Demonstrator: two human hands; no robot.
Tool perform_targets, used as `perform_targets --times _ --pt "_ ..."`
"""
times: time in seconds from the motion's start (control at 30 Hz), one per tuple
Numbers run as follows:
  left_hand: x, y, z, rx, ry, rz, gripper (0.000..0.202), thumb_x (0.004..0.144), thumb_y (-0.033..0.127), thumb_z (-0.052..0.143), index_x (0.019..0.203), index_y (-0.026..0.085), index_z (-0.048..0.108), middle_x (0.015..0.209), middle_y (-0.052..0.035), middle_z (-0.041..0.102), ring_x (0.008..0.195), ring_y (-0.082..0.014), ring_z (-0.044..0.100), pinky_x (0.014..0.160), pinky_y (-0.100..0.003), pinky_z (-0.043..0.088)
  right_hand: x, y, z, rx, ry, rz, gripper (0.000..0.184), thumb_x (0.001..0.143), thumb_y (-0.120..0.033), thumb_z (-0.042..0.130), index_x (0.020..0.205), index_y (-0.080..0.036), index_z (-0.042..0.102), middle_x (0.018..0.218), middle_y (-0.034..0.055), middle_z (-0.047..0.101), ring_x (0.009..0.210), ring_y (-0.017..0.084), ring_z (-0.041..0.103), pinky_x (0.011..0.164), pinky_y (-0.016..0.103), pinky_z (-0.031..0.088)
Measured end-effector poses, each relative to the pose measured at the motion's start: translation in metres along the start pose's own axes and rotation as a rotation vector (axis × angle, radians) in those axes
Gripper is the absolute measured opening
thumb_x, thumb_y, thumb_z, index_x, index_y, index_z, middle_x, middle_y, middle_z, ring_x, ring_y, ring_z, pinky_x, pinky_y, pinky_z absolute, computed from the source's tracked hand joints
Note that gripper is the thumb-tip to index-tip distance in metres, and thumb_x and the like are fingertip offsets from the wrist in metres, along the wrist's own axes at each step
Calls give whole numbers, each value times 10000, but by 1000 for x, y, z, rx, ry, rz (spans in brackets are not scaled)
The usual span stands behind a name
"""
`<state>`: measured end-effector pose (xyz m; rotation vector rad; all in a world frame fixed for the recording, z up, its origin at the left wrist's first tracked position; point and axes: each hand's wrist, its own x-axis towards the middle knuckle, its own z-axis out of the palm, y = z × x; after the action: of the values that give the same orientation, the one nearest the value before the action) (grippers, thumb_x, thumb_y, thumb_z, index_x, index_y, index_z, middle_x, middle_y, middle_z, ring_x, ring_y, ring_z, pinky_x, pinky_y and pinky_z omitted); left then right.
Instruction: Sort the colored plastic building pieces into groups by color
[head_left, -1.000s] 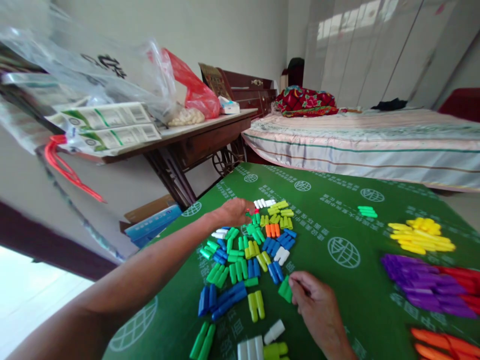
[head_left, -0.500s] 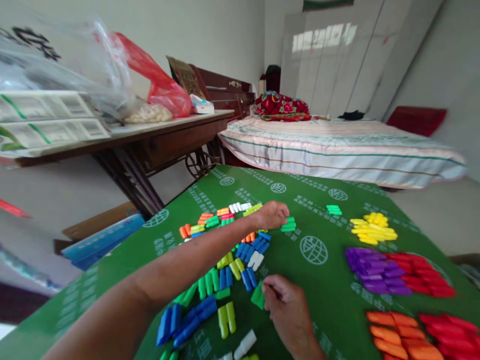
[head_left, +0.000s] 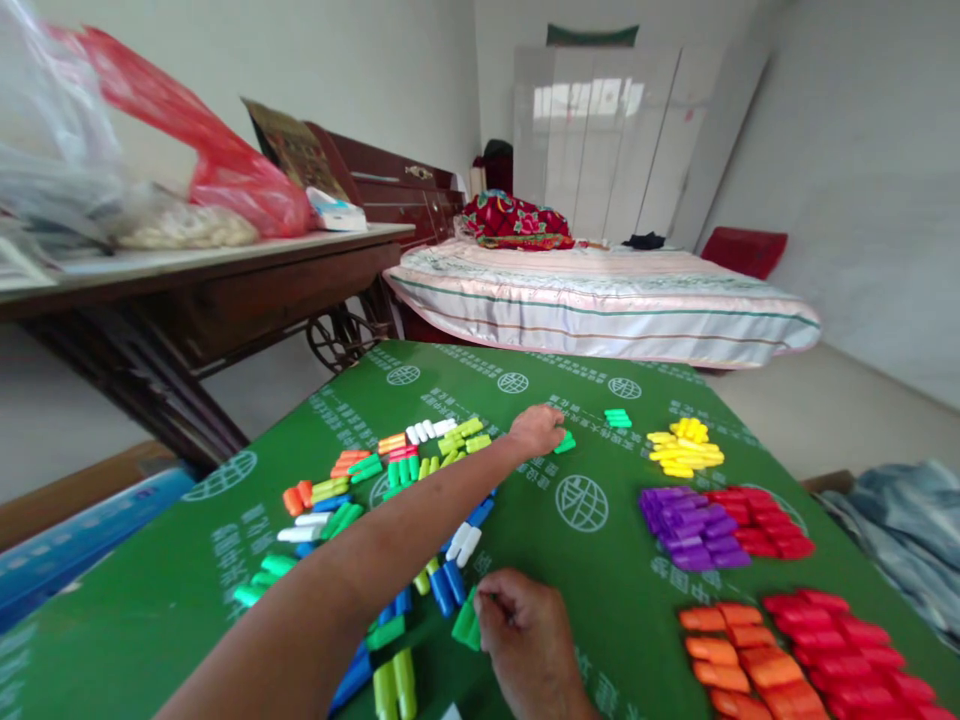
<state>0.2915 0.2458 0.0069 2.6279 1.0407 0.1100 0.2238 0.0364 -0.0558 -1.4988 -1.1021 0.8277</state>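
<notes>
Caps of bright green plastic (head_left: 567, 442) sit pinched in the left hand (head_left: 538, 430), its fingers nearly closed, near a similar green cluster (head_left: 618, 418) on the worktop (head_left: 517, 530). The right hand (head_left: 529, 640), loosely curled, is against darker green caps (head_left: 466, 622); whether it grips them, I cannot tell.

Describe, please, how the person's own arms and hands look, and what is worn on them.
The left hand and the right hand are both ungloved. The left forearm is bare, with no sleeve in view, and no watch or bracelet shows on it. Little of the right arm shows. Rings cannot be made out.
</notes>
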Motion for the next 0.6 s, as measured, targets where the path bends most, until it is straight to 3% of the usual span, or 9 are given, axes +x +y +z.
perform_targets --times 0.13,0.3,0.6 --pt "-5 2 1 79 -30 27 358 725 398 625 1036 225 659 1090 -64 673 975 -200 621 835 -274 491 1 -1 0 -54 -39 23 196 780 -224 491 703 -194 669 507 -34 566 452 87 459 454 184 314" --pt "-1 8 9 147 -40 40 257 717 215 598 965 201 665 1057 -82 685 996 -216 625 849 -286 493 1 -2 3 -90 8 2 200 783 -200 486 704 -192 669 489 -40 547 445 86 446 451 181 315" --pt "44 29 12 181 -50 133 240 730 96 560 932 163 672 1041 -120 683 1018 -217 623 876 -292 487 2 -9 1 -199 23 -30 211 748 -175 479 646 -205 661 475 -46 505 432 85 370 453 224 224"
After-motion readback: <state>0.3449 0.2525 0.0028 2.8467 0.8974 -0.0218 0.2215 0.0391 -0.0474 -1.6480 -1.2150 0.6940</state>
